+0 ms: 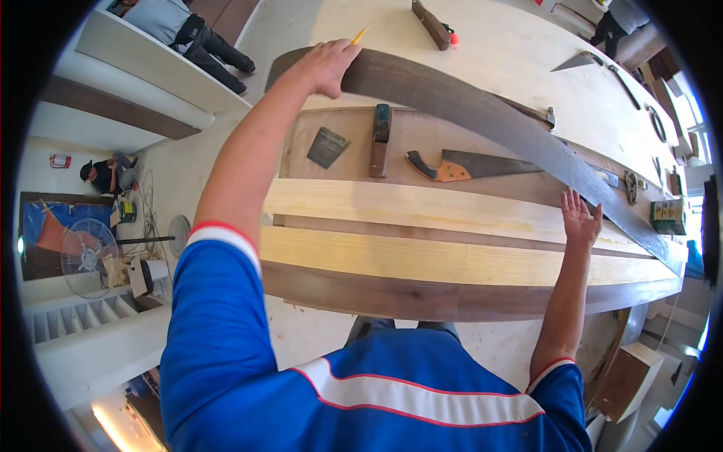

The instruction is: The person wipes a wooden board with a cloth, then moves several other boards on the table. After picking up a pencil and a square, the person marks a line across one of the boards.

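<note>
A long dark wooden board point(459, 102) slants across the bench from upper left to lower right. My left hand point(325, 66) is closed over its far-left end, and a yellow pencil point(363, 33) sticks out past the fingers. Near the board's right part, my right hand point(581, 218) is open, palm up, with fingers stretched out and fingertips right at the board's lower edge. Below it lie pale wooden strips point(361, 245) and a darker plank point(361, 290) along the front. Between board and strips are a handsaw point(452, 166), a wooden hand plane point(380, 143) and a dark flat piece point(328, 147).
A hammer point(550, 118) lies partly behind the board. Farther back are another wooden plane point(431, 24) and a pointed blade tool point(580, 60). A green box point(667, 217) stands at the right end. Other people point(113, 175) are around the room; a fan point(89, 256) stands left.
</note>
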{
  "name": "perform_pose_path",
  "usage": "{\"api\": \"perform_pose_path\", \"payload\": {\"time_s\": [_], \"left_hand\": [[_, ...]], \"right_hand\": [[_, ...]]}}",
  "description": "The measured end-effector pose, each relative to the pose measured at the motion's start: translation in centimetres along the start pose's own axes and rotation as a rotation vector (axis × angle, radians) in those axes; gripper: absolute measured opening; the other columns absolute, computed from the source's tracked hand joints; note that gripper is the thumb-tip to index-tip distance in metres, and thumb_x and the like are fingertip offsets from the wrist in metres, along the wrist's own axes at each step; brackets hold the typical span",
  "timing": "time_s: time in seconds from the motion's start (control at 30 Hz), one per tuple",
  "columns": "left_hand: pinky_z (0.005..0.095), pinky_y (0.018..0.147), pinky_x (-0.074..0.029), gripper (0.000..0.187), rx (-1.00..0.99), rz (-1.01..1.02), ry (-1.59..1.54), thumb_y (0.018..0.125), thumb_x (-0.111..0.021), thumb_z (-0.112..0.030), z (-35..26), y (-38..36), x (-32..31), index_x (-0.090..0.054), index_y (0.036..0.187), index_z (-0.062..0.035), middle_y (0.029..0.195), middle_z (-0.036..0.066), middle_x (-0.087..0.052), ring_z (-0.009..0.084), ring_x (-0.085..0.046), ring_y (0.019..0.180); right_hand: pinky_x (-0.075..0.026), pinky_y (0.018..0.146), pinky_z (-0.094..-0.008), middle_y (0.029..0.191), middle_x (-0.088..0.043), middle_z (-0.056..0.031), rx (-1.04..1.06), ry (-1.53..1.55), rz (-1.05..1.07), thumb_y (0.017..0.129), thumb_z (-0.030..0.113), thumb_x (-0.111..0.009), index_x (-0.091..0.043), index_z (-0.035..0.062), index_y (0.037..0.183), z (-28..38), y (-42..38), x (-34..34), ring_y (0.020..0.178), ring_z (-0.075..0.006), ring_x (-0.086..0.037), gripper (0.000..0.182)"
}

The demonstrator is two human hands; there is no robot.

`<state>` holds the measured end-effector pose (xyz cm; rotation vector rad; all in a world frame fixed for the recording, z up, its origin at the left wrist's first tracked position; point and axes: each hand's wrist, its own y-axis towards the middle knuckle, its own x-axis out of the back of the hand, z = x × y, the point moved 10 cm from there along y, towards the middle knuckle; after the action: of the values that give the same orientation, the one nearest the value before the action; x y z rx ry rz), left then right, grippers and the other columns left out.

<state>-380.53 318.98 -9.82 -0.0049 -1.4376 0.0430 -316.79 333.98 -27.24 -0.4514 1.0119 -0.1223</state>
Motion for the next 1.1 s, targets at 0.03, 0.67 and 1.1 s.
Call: {"api": "perform_pose_path", "payload": {"time_s": [0.03, 0.67, 1.1], "left_hand": [[0.0425, 0.115, -0.041, 0.095, 0.028, 0.037, 0.007, 0.065, -0.079, -0.004, 0.5, 1.3, -1.5, -0.038, 0.151, -0.0015, 0.147, 0.02, -0.046, 0.0369, -0.047, 0.137], [0.0476, 0.094, -0.053, 0.043, 1.109, -0.383, -0.265, 0.08, -0.077, -0.016, 13.2, -34.8, -21.2, -0.068, 0.12, -0.0029, 0.116, 0.02, -0.068, 0.0387, -0.065, 0.111], [0.0389, 0.078, -0.055, 0.04, 1.413, -0.06, -1.243, 0.086, -0.082, -0.021, 26.1, -48.7, -30.8, -0.07, 0.115, 0.0044, 0.102, 0.013, -0.074, 0.0232, -0.07, 0.089]], "right_hand": [[-0.026, 0.121, -0.0654, 0.165, -0.021, -0.0218, 0.009, -0.01, 0.011, 0.096, 0.041, -0.067, 0.002, -0.0011, 0.161, -0.2, 0.8, -0.2, 0.149, -0.0453, -0.032, 0.104], [-0.032, 0.122, -0.0483, 0.156, -0.045, -0.0229, 0.529, -2.392, 0.587, 0.066, 0.018, -0.091, -0.05, -0.0008, 0.147, -6.3, -3.3, 0.7, 0.148, -0.0412, -0.037, 0.093], [-0.039, 0.115, -0.0474, 0.148, -0.049, -0.0252, 0.422, -2.445, 0.622, 0.063, 0.03, -0.094, -0.051, -0.0041, 0.146, -6.1, -0.3, 3.2, 0.138, -0.0413, -0.047, 0.099]]}}
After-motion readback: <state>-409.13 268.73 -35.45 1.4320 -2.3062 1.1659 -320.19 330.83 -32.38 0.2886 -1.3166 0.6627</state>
